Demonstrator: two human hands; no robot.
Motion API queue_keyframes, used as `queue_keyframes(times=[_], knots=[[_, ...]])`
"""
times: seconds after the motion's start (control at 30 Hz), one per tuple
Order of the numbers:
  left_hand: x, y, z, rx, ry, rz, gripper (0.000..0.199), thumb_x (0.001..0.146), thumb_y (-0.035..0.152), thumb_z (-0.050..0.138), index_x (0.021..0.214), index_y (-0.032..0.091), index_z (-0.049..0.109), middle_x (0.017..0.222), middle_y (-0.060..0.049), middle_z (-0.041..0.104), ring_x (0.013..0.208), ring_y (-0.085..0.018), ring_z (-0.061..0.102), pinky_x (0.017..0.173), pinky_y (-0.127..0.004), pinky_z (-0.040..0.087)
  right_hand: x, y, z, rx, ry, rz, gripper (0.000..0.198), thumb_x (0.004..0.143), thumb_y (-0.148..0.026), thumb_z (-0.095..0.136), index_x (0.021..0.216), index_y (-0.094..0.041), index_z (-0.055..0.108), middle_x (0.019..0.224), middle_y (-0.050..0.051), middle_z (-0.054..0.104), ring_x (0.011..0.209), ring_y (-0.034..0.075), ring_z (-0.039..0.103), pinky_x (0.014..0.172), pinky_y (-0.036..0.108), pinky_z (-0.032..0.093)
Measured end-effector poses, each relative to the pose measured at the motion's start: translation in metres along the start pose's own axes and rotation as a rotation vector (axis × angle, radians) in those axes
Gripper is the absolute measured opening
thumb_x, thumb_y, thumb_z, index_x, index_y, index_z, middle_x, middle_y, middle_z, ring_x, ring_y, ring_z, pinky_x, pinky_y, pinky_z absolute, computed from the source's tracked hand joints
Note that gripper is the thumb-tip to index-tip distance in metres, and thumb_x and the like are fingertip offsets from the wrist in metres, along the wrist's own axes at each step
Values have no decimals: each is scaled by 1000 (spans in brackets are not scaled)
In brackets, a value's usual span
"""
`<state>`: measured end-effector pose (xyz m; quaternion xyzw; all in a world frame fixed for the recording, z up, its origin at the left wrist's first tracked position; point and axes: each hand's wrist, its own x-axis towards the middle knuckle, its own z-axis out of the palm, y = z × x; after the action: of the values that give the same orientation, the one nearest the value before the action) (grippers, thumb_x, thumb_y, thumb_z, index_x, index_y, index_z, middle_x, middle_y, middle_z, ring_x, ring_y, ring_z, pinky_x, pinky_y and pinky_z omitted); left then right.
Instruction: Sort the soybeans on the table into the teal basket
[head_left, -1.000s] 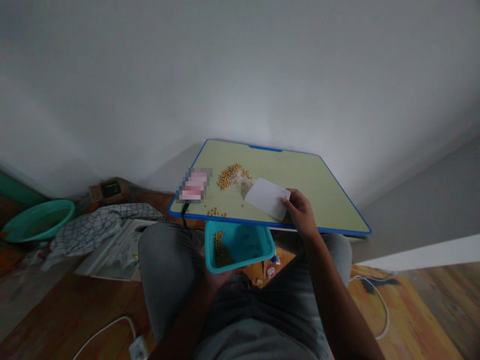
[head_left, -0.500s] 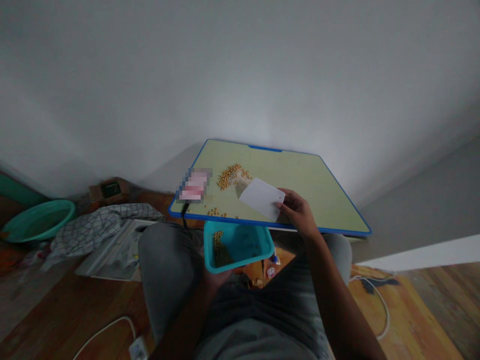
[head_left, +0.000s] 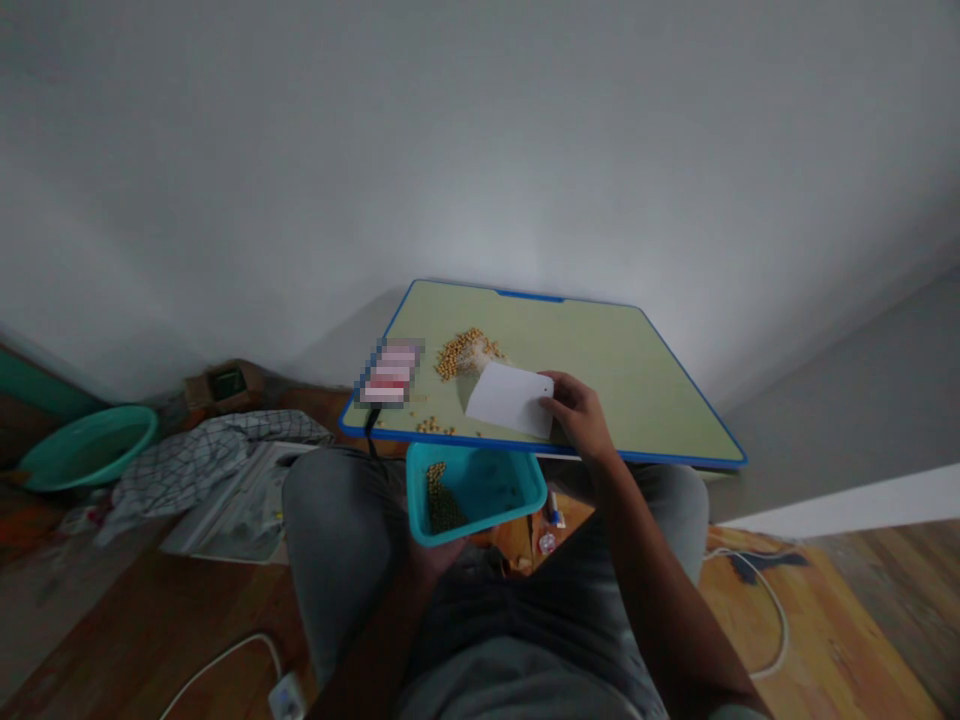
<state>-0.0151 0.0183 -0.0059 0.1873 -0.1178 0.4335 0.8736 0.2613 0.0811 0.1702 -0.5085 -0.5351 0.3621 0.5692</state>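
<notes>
My right hand pinches a white card by its right end, just above the pale green tabletop. Past the card's upper left corner lies a pile of yellow beans mixed with a small whitish heap. A few stray beans lie near the front edge. Below that edge, my left hand holds up a turquoise plastic basket from underneath, its fingers mostly hidden. Small greenish-brown beans have gathered at the basket's left side.
A blurred pink item with a black strap lies on the table's left end. On the floor at left are a green basin, a checked cloth and a cardboard box. A white power strip sits lower left; a wall stands behind.
My right hand has moved the white card a little left and toward the table's front edge, turning it slightly. My left hand and the basket stay nearly in place.
</notes>
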Motion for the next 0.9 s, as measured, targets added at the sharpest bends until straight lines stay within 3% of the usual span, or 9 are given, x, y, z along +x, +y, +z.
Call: queue_keyframes(times=[0.27,0.5,0.77,0.9], knots=[[3,-1,3,16,-107,48,69,116,49,24,167,19,59,173,-15,57,158,-35,59,119,-59,58,-11,-7,-7,84,-100,40,40,73,-37,87,111,-25,81,99,3,82,93,25,74,85,39,59],[-1,2,-2,7,-27,14,66,114,51,27,162,26,66,170,-12,63,155,-35,63,118,-63,58,-4,-3,-4,99,-72,5,42,73,-38,88,113,-26,81,104,4,84,98,26,75,90,41,60],[-2,8,-3,8,-60,29,65,114,46,27,164,28,64,171,-11,61,157,-35,61,118,-62,58,16,-1,23,127,-85,33,44,68,-36,81,111,-26,79,97,2,81,91,25,72,83,37,57],[-11,19,-2,35,26,37,64,113,48,29,160,30,68,170,-10,63,155,-36,63,119,-65,57,34,2,37,138,24,52,42,64,-35,73,104,-25,78,94,2,80,86,25,69,77,35,54]])
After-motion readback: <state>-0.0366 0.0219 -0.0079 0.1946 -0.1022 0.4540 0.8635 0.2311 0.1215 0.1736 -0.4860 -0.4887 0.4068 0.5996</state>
